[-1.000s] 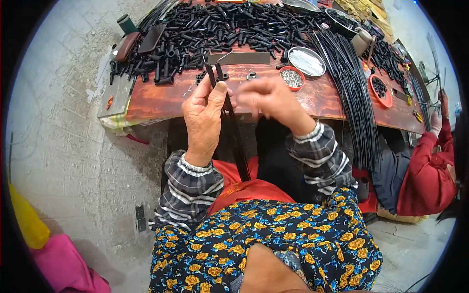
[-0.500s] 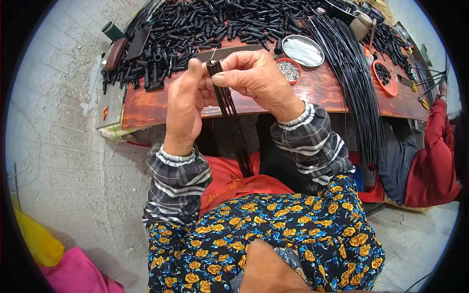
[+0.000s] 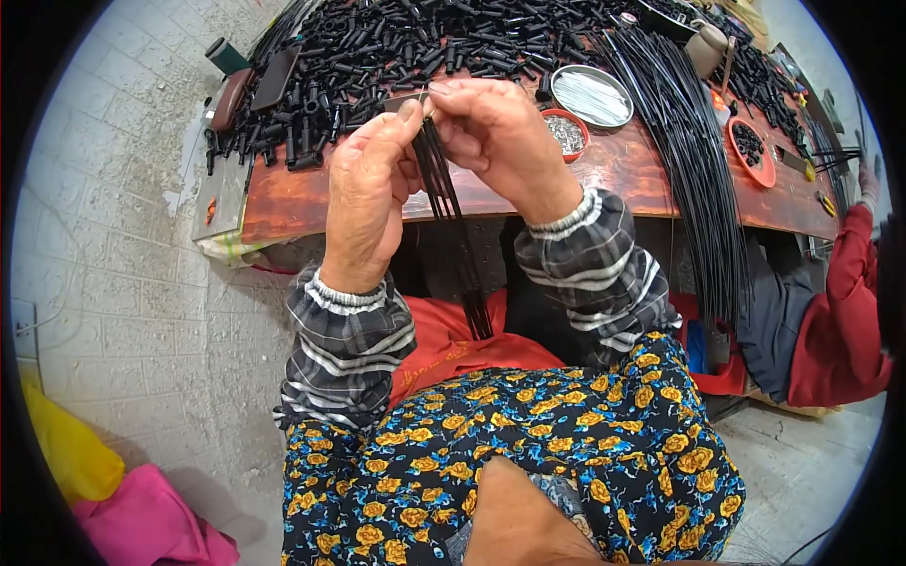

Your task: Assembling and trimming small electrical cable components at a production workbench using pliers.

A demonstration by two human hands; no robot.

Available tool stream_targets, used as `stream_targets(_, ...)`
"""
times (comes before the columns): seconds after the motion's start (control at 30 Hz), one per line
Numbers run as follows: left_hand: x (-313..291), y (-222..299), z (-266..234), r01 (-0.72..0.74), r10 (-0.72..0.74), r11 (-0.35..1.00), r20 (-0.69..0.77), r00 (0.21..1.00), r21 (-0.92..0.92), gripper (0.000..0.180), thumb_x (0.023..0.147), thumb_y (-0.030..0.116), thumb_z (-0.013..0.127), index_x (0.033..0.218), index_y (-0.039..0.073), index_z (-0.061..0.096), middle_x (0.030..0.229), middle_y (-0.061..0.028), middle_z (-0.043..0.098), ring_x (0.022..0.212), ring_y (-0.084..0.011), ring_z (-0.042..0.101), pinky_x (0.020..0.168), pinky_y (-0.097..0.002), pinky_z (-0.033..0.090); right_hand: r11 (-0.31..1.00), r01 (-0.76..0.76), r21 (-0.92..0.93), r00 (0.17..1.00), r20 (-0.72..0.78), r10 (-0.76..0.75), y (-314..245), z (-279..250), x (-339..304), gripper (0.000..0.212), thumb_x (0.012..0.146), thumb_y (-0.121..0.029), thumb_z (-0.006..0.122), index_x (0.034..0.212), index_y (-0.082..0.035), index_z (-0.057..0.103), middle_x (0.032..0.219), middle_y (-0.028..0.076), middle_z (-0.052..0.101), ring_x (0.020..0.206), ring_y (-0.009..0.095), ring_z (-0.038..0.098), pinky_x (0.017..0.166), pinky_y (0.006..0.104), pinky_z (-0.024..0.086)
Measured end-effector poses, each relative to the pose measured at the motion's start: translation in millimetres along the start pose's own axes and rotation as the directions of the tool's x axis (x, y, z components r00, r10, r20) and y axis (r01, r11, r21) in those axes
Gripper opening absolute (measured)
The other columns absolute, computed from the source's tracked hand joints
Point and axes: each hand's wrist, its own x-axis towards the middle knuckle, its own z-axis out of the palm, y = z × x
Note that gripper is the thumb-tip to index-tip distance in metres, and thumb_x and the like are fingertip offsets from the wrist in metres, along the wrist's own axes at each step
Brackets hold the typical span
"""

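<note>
A bundle of thin black rods [image 3: 460,226] hangs from my fingers down toward my lap, its top end between my two hands. My left hand [image 3: 366,193] is closed round the upper end of the bundle, thumb pointing up. My right hand [image 3: 510,132] meets it from the right, its fingers bent and the tips pressed close to the left thumb. Something thin and pale shows at the meeting fingertips, too small to name. Part of the bundle's top is hidden by the fingers.
Black tubular parts [image 3: 377,57] are heaped across the wooden table [image 3: 293,203]. At right lie a round tin of white strips [image 3: 592,97], a red bowl of small metal pieces [image 3: 566,135], long black rods [image 3: 694,179] and a red dish [image 3: 752,156]. A co-worker's red sleeve [image 3: 854,274] is beyond.
My right thumb has left the front of the bundle's top, and the right fingertips have risen to meet the left thumb. The left hand's fingers have drawn in round the rods.
</note>
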Motion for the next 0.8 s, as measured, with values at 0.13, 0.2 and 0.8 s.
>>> stream_targets(0.13,0,3,0,0.010,-0.010,1.000,0.003,1.000,0.029,0.017,0.092,0.025,0.062,0.090,0.008,0.064,0.076,0.0026,0.061,0.065,-0.0063,0.059,0.059,-0.0224,0.049,0.997,-0.076,-0.016,0.997,-0.031,0.076,-6,3,1,0.033,0.097,-0.028,0.049,0.080,-0.002,0.061,0.062,0.000,0.052,0.047,0.007,0.040,0.044,0.0211,0.028)
stream_targets(0.2,0,6,0,0.039,-0.039,0.999,-0.014,0.999,0.004,0.018,0.092,0.025,0.062,0.090,0.008,0.064,0.077,0.0017,0.062,0.066,-0.0075,0.060,0.059,-0.0233,0.051,0.994,-0.065,-0.090,0.996,-0.061,0.060,-5,7,-6,0.026,0.093,-0.025,0.057,0.083,-0.002,0.063,0.067,0.000,0.055,0.053,0.006,0.046,0.048,0.0205,0.035)
stream_targets(0.8,-7,16,-11,0.013,-0.013,0.999,0.001,1.000,-0.051,0.018,0.091,0.021,0.063,0.083,0.005,0.064,0.071,0.0004,0.060,0.061,-0.0071,0.058,0.055,-0.0217,0.049,0.854,0.049,-0.518,0.988,-0.098,-0.116,-5,27,-16,0.014,0.073,-0.007,0.076,0.077,-0.003,0.063,0.071,-0.003,0.058,0.064,0.004,0.052,0.058,0.0191,0.042)
